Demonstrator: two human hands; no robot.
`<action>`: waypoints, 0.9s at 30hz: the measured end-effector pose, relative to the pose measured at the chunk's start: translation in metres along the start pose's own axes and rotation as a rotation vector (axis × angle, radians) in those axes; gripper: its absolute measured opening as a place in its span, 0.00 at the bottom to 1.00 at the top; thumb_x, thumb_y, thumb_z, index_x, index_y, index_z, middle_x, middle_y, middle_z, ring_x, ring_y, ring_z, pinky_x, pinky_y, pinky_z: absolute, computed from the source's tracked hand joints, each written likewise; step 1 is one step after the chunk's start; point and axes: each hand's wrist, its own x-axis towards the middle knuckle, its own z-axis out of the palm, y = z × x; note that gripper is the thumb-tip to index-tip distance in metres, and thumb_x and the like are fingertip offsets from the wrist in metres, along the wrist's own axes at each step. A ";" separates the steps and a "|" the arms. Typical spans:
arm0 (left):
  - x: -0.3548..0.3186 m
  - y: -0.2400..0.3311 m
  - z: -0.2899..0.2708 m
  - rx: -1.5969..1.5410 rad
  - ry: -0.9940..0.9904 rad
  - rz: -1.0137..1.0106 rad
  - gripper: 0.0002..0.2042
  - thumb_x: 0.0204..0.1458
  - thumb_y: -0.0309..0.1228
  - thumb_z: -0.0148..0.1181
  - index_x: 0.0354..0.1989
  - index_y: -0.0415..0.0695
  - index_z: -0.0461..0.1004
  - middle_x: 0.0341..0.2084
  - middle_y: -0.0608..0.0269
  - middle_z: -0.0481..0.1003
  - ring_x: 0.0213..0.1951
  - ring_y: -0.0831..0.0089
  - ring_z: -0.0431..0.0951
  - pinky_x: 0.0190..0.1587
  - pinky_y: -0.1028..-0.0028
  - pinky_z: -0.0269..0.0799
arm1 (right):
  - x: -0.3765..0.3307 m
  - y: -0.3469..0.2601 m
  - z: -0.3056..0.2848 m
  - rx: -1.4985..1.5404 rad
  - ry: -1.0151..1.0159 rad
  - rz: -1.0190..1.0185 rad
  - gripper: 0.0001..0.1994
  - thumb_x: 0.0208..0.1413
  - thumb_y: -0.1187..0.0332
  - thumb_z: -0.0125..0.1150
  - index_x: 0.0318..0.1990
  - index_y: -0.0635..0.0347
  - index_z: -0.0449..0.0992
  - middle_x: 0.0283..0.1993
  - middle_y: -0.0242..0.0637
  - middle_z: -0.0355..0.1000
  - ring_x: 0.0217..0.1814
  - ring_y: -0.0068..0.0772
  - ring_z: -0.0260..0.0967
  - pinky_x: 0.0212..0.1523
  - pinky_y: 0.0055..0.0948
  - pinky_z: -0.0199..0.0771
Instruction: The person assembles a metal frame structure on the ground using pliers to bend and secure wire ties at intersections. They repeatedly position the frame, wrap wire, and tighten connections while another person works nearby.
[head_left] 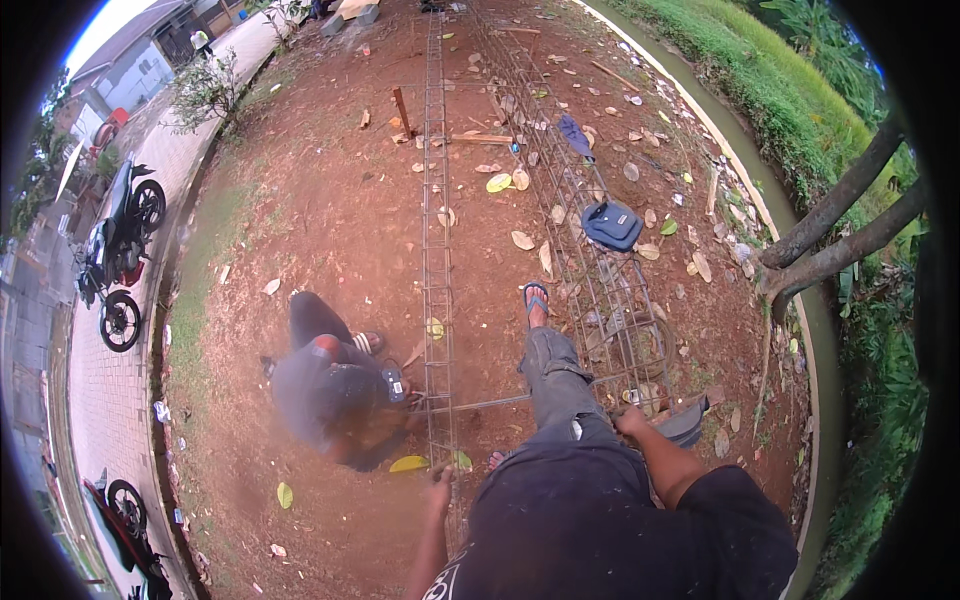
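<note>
A long, narrow rebar cage [437, 250] of rusty bars and ties runs up the middle over red soil. My left hand [440, 484] is closed at its near end, seemingly round a bar; the fingers are small in view. To the right, my right hand [631, 421] is closed beside my knee, by the near end of a second, wider rebar cage [640, 345]. What it grips, if anything, is hidden. A steel bar [490, 403] crosses from the narrow cage toward my leg. Left of the narrow cage, a crouching co-worker [335, 390] reaches toward it, blurred by motion.
A blue bag [612, 226] and dark cloth [576, 137] lie on the wider cage. A wooden stake [402, 113] stands beyond the co-worker. Motorcycles [118, 245] are parked on the paved road at left. A water channel [740, 125] and tree trunk [840, 210] are at right.
</note>
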 end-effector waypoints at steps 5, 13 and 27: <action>0.059 0.026 0.012 -0.022 0.159 -0.046 0.17 0.53 0.33 0.60 0.45 0.33 0.72 0.34 0.56 0.76 0.33 0.73 0.77 0.36 0.77 0.73 | 0.091 -0.088 -0.028 0.051 -0.220 -0.119 0.08 0.44 0.66 0.58 0.26 0.60 0.80 0.24 0.41 0.75 0.26 0.34 0.74 0.29 0.33 0.73; 0.232 0.192 0.183 0.040 0.129 -0.127 0.16 0.53 0.35 0.60 0.45 0.35 0.74 0.36 0.55 0.77 0.38 0.70 0.78 0.42 0.69 0.72 | 0.291 -0.214 -0.157 -0.007 -0.449 -0.216 0.09 0.47 0.63 0.58 0.36 0.48 0.81 0.30 0.39 0.78 0.34 0.35 0.76 0.38 0.33 0.75; 0.541 0.554 0.400 -0.132 -0.132 -0.014 0.15 0.53 0.33 0.60 0.45 0.36 0.74 0.30 0.63 0.77 0.31 0.78 0.74 0.37 0.78 0.70 | 0.589 -0.440 -0.360 0.177 -0.273 -0.276 0.08 0.51 0.71 0.59 0.38 0.62 0.78 0.28 0.34 0.75 0.28 0.22 0.71 0.32 0.26 0.72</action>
